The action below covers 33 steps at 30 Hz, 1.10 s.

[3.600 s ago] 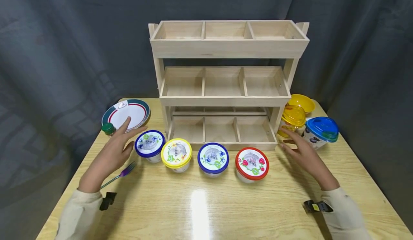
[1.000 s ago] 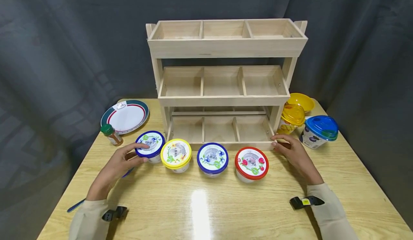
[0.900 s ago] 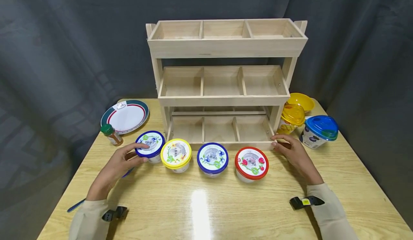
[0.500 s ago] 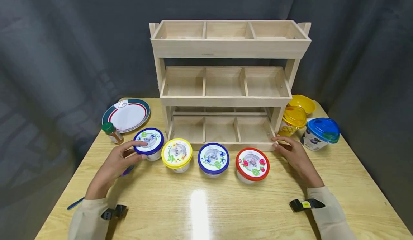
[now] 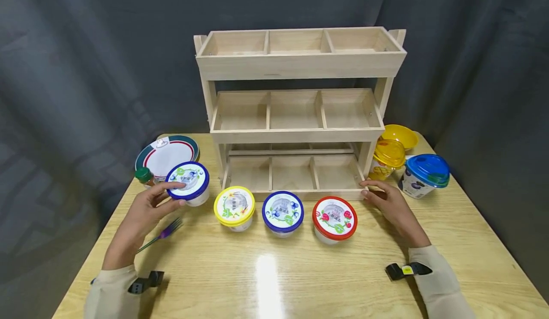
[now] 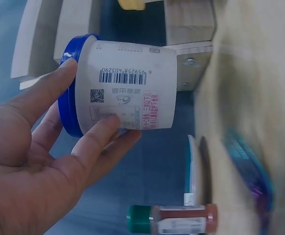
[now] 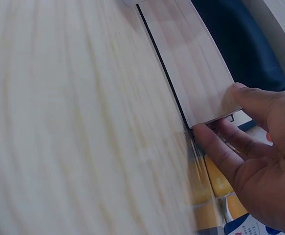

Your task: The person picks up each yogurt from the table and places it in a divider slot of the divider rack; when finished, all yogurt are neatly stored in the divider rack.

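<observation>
Blue-lidded cup [image 6: 127,100] is lifted above the desk [image 5: 326,281], near the plate [image 5: 165,159]; our left hand [image 5: 143,209] pinches it, while our right hand [image 5: 392,207] pinches the right end of the rack's lowest front board [image 5: 309,195].

Table [image 5: 343,281] with rack [image 5: 300,67] at far centre; row of three tubs [image 5: 283,212] before it; fourth tub [image 5: 187,180], in left hand [image 5: 143,214], left of row; plate [image 5: 165,159] far left, behind bottle [image 5: 143,174]; bowl [image 5: 401,135] right of rack, behind two cups [image 5: 389,154].

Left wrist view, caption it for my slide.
A left hand holds a blue-lidded tub above the table, a green-capped bottle nearby.
</observation>
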Motion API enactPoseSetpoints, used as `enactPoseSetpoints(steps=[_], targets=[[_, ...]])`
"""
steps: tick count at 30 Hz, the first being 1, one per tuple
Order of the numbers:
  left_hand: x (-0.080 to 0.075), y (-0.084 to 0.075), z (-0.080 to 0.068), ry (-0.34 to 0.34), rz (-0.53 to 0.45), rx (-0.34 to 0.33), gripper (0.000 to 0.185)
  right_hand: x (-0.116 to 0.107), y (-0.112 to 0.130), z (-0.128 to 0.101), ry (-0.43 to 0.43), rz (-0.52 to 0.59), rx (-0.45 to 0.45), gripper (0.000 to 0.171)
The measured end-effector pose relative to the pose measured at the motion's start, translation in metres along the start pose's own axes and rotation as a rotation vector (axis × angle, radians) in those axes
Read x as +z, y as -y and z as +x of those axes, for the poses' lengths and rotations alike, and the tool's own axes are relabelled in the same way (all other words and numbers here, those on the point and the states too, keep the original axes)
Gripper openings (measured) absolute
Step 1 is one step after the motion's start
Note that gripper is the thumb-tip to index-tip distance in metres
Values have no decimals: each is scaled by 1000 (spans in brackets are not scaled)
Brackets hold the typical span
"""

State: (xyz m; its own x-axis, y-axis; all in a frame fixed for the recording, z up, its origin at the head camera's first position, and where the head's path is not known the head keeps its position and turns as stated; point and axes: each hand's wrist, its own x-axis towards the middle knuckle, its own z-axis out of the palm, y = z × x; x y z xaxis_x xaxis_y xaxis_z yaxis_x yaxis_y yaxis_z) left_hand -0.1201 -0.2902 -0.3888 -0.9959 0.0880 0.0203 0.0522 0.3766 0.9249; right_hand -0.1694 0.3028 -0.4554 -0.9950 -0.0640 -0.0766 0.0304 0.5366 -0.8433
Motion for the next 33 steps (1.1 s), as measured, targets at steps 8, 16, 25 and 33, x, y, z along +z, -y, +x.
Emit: enactPoseSetpoints(steps=[8,16,25,33], targets=[[0,-21,1,-44,-65,146,38,0,1,0,-10,-3,-13,42],[5,-39,1,-33,-146,209,38,1,0,0,-22,-7,-15,41],[5,-58,-1,-25,-166,300,38,2,-1,-1,-14,25,-1,43],[7,-77,1,-26,-160,337,37,2,0,-1,-14,3,-5,42]])
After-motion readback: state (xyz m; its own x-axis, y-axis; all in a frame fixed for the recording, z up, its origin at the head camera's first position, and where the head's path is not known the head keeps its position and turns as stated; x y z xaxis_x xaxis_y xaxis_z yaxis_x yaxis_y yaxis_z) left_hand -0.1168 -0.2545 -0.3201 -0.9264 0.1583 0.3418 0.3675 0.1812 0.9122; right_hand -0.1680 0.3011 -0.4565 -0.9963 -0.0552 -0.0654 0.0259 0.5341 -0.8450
